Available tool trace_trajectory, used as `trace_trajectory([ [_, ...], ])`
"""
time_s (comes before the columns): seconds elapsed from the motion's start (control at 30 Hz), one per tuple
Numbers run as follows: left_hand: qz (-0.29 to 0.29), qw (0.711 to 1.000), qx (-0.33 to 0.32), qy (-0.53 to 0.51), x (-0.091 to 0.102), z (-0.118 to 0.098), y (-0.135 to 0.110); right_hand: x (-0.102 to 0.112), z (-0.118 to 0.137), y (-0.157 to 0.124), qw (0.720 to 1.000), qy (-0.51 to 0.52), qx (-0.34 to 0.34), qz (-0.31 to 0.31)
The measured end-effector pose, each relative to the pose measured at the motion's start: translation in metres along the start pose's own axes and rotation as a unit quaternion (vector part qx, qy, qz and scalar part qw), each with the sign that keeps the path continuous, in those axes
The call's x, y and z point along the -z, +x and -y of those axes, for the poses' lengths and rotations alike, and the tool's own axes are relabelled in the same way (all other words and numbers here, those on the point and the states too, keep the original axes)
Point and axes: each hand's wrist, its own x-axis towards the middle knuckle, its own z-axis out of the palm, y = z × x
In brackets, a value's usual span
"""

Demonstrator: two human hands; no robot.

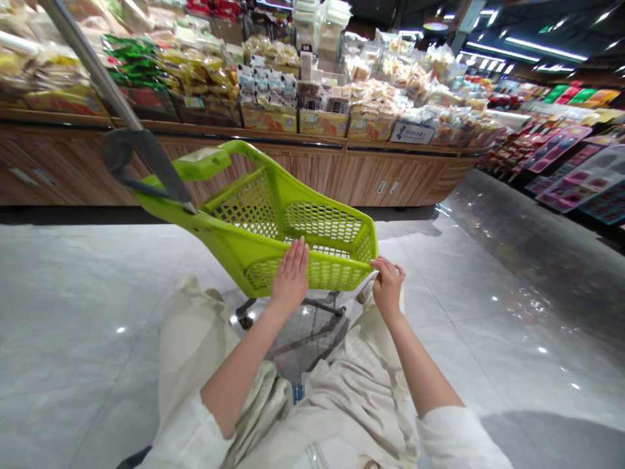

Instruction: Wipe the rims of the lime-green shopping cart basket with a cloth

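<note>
A lime-green shopping cart (322, 228) with a perforated plastic basket stands sideways before me, and I see no goods in its basket. My left hand (291, 273) lies against the near side of the basket, fingers stretched straight with their tips at the rim. At the right end, my right hand (388, 280) has its fingers curled on the basket's corner, thumb and fingertips at the rim. A grey metal pole with a dark grey hooked bracket (146, 163) rises from the cart's handle end at the left. Below the basket, the wheeled frame is partly hidden by my arms.
Behind the cart runs a wooden display counter (312, 172) heaped with packaged snacks (268, 85). More shelves of packaged goods (566, 163) stand at the right. Glossy grey tiles (454, 365) form the floor. My legs (195, 339) straddle the space below the cart.
</note>
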Motion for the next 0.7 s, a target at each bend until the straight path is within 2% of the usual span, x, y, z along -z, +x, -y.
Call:
trace_trajectory([
  [0.1, -0.009, 0.999, 0.052, 0.001, 0.008, 0.015, 0.006, 0.002, 0.029, -0.009, 0.999, 0.025, 0.027, 0.02],
  [0.23, 0.0, 0.994, 0.106, 0.01, 0.019, 0.023, 0.01, 0.002, 0.072, -0.019, 0.989, 0.067, 0.105, 0.085],
  [0.33, 0.045, 0.997, 0.067, 0.012, 0.023, 0.01, 0.001, -0.009, 0.107, -0.029, 0.979, 0.064, 0.146, 0.128],
  [0.43, 0.071, 0.995, 0.069, 0.018, 0.024, -0.011, -0.02, -0.023, 0.133, -0.038, 0.971, 0.039, 0.179, 0.154],
  [0.53, 0.086, 0.992, 0.094, 0.022, 0.027, -0.022, -0.041, -0.032, 0.133, -0.038, 0.963, 0.016, 0.208, 0.169],
  [0.7, 0.076, 0.99, 0.114, 0.036, 0.034, -0.007, -0.06, -0.036, 0.087, -0.011, 0.97, -0.03, 0.195, 0.143],
])
